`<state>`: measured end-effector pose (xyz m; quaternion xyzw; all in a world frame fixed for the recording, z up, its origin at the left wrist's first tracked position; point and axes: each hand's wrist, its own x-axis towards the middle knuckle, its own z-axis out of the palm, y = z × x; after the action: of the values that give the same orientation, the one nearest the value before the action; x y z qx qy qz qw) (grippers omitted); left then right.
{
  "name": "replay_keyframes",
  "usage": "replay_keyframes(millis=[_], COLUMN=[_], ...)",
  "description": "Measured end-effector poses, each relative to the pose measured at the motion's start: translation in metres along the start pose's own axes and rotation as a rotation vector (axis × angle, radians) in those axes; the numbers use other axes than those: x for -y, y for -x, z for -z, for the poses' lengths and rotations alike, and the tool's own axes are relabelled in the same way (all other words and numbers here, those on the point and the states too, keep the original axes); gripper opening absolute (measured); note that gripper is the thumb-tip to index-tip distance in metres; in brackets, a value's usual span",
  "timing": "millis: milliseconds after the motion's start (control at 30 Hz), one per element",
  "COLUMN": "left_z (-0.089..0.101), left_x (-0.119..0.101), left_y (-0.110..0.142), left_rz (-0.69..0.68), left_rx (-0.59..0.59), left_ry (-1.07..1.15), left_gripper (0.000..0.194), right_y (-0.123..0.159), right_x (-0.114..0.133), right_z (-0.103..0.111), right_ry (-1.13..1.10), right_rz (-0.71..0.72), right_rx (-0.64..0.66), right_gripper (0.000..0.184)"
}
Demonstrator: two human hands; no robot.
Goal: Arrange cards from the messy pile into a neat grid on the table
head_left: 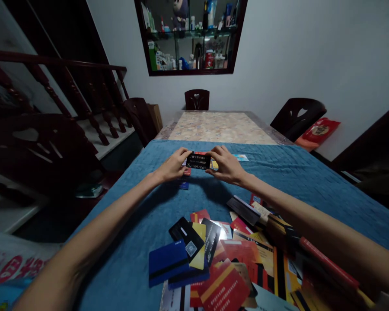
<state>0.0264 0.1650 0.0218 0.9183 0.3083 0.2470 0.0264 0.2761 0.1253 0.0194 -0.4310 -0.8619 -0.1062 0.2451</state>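
Note:
A black plastic card [198,161] with pale printing and the letters DCEP is held up above the cloth, its printed face toward me. My left hand [174,165] pinches its left edge between thumb and fingers. On the opposite edge, my right hand [226,165] grips it the same way. Behind and below the card, other cards lie on the cloth, partly hidden; a blue card [183,185] and a light-blue card [240,157] show. Closer to me spreads a loose pile of cards, among them a dark blue card [167,262] and a red card [225,287].
A blue cloth [129,207] covers the near part of the table, with a patterned beige top [214,125] beyond. Dark wooden chairs stand around, one at the far end [197,100]. A red bag [320,131] lies at right. A wooden railing [68,65] runs along the left.

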Motion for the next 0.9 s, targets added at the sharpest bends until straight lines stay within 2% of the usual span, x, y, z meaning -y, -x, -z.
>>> replay_keyframes(millis=[367,733,900], left_z=[-0.003,-0.015,-0.019], left_x=[0.063,0.102,0.115], left_y=[-0.035,-0.062,-0.071], left_rz=[0.121,0.327,0.351], left_rx=[0.135,0.317,0.399], left_ry=[-0.113,-0.219,-0.244], left_gripper=[0.049,0.045,0.041], right_y=[-0.063,-0.101,-0.111], right_x=[-0.026,-0.040,-0.043], right_z=[-0.044,-0.079,-0.088], right_ry=[0.001,-0.011,0.020], right_rz=[-0.100,-0.213,-0.245], right_rx=[0.143,0.310,0.372], right_gripper=[0.050,0.050,0.047])
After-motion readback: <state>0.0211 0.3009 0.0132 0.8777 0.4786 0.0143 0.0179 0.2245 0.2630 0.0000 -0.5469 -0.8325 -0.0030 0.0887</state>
